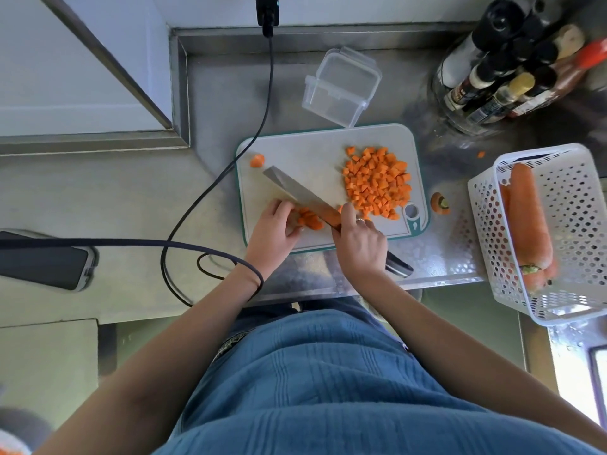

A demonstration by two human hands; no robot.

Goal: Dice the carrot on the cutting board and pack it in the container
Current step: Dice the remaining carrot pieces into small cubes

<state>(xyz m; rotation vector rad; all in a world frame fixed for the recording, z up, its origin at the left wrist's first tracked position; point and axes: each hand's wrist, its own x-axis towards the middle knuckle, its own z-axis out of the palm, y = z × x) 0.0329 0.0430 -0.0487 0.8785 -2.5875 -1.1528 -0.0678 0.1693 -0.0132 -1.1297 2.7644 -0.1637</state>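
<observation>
Head view: last carrot strips are lying at the cutting board's near edge — left hand is pinning them, right hand is gripping the knife. Dicing is nearly finishing; packing the dice into the container — waiting beyond the board — likely follows.

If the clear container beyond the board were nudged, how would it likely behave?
The clear container looks thin-walled and empty, so probably light. On the smooth metal counter it would likely slide rather than tip, given its broad, squat shape.
</observation>
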